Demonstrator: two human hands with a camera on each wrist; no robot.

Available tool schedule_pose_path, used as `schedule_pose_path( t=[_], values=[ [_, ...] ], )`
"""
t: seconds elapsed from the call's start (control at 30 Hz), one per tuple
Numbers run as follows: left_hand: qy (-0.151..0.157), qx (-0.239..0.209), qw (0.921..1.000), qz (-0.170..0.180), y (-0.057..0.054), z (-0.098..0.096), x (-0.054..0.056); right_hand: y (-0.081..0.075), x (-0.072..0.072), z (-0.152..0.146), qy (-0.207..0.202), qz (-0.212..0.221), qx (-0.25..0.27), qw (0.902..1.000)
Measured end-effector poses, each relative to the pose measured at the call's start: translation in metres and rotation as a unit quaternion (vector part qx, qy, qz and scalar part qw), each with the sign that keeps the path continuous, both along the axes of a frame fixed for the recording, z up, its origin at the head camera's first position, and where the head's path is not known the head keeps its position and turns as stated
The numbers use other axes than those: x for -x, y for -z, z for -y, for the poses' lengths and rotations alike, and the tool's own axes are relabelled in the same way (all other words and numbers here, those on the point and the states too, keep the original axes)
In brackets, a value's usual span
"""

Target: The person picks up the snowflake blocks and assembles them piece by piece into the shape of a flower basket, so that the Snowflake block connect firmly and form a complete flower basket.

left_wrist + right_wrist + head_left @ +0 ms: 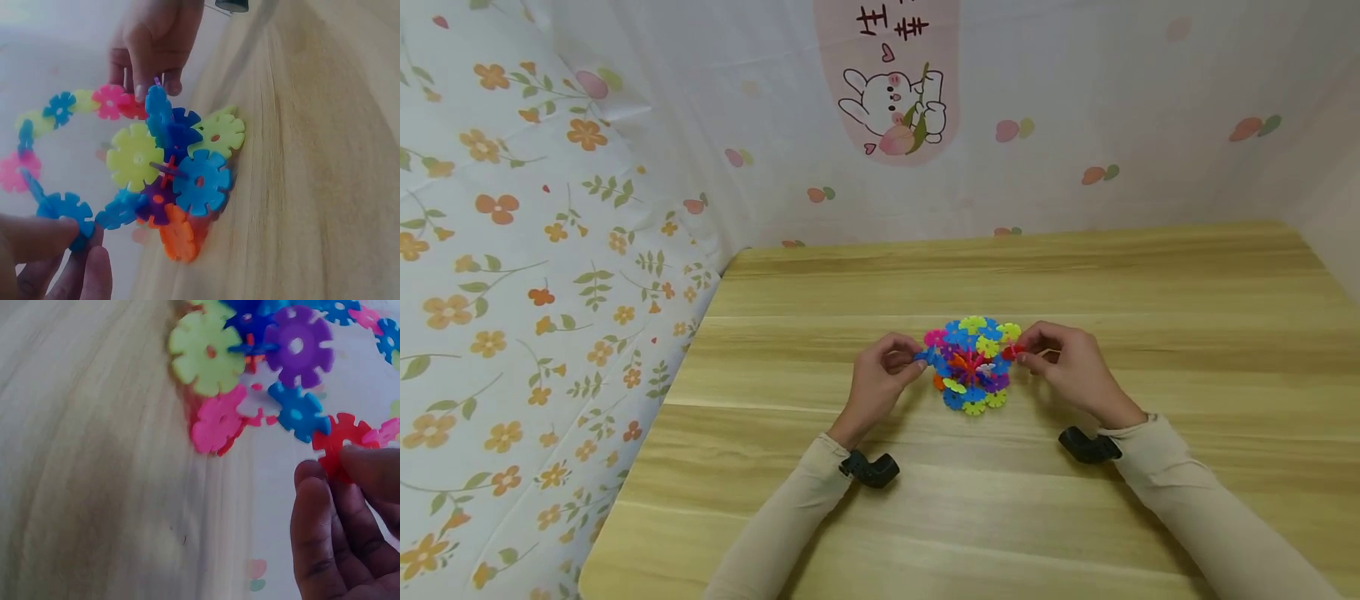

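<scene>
A colourful build of interlocking plastic snowflake discs (973,392) stands on the wooden table, with a ring of linked discs looping up from its base. At its left side my left hand (880,379) pinches a blue disc (67,212) of that ring between thumb and fingers. My right hand (1075,367) pinches a red disc (342,440) on the opposite side. Yellow-green, purple and orange discs make up the lower part, including a blue disc (201,182) facing the left wrist camera. A pink disc (220,419) sits low near the table in the right wrist view.
The wooden table (760,358) reaches back to a white printed cloth (1045,75). A flowered cloth (535,292) hangs along the left side. Black wrist devices (872,469) are strapped on both sleeves.
</scene>
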State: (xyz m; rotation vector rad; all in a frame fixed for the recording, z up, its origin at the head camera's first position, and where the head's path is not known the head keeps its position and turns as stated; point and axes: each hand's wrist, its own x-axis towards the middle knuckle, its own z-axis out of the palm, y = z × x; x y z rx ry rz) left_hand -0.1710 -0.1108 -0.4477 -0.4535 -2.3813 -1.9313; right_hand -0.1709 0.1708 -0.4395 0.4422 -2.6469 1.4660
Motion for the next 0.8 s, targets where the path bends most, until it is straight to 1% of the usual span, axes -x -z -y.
schedule_pose_path(
  t=[0.17,0.27,0.47,0.57,0.63,0.8],
  values=[
    [-0.019,-0.003,0.9995,0.025,-0.0009,-0.001,0.0047,0.0001,-0.0018,0.0023,0.001,-0.007,-0.01,0.9999],
    [-0.023,-0.005,0.9991,0.036,-0.0013,-0.0003,0.007,0.0002,-0.0019,0.0032,0.001,-0.007,-0.01,0.9999],
    [-0.009,0.008,0.9992,0.039,-0.003,0.0005,0.0065,-0.0015,-0.0034,0.003,0.004,0.0,-0.001,1.0],
    [-0.007,0.01,0.9994,0.033,-0.0042,0.0009,0.006,-0.0022,-0.0047,0.0037,0.006,-0.001,0.001,1.0],
    [-0.006,0.018,0.9995,0.023,-0.0043,0.0007,0.0062,-0.0018,-0.0054,0.0049,0.005,-0.003,0.001,1.0],
    [-0.004,0.053,0.9983,-0.022,-0.0024,-0.0009,0.0076,0.0019,-0.0068,0.0083,0.005,-0.018,-0.002,0.9998]
  ],
)
